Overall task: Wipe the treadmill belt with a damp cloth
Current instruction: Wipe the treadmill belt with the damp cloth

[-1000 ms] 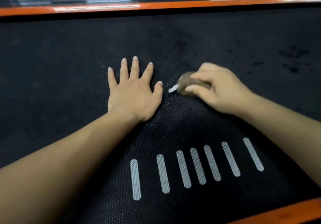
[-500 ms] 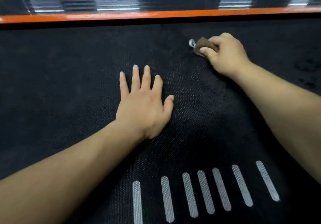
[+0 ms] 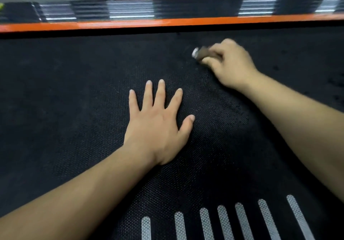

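Wiping looked partway: my right hand [image 3: 230, 64] gripped the cloth [image 3: 202, 53] on the belt [image 3: 74, 94], beyond my flat, open left hand [image 3: 158, 126]; wide stretches looked unwiped.

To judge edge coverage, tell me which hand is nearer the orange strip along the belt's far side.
Right. The right hand, gripping the cloth, is on the belt just short of the orange strip. The left hand lies flat mid-belt, clearly farther back.

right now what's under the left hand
The left hand lies flat, fingers spread, on the black belt. Only belt texture shows around it; the patch beneath the palm is covered, so nothing more can be told.
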A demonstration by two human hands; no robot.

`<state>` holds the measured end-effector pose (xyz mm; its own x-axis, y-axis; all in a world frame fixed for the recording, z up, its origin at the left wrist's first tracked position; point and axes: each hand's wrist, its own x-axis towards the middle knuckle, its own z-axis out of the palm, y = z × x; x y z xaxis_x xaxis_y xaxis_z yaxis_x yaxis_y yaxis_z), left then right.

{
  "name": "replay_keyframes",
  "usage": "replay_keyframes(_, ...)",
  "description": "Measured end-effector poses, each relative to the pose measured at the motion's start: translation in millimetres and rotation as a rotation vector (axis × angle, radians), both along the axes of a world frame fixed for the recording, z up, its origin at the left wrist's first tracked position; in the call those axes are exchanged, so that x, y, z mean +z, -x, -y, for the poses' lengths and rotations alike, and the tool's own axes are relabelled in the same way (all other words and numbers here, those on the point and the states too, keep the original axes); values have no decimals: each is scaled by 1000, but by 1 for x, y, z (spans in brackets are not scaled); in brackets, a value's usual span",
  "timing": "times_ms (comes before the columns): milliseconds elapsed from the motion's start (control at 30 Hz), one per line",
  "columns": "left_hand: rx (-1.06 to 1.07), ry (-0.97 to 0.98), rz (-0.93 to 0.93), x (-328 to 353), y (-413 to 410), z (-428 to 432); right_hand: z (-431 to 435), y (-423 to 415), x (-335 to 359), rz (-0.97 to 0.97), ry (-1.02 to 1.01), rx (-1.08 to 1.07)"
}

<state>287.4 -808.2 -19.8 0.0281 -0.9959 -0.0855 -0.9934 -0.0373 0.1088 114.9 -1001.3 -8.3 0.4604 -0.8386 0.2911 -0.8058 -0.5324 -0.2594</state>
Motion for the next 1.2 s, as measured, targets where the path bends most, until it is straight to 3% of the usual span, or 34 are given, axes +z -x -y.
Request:
replay_keyframes(100,3,0,5,1,0,-1,-5,3,5,-39,-29,152)
replay_keyframes(267,-5,5,1,2,1,-1,67,-1,13,82,-14,-307)
replay_keyframes(433,-5,13,-4,3,0,-3,40,-21,3,45,-68,15)
replay_keyframes(600,-8,9,-1,2,1,-1,86,-7,16,66,-15,-414)
replay_keyframes(800,-2,26,2,2,1,-2,62,-12,8,5,-38,-99)
replay_keyframes(933,-3,30,-3,3,1,-2,85,26,29,1,-42,-490)
replay_keyframes(1000,-3,19,4,3,3,-4,75,25,22,2,-3,-424)
replay_keyframes(1100,10,22,9,5,3,-3,34,24,11,2,-49,-98)
replay_keyframes(1200,17,18,20,5,4,-4,44,50,18,-38,-24,-245)
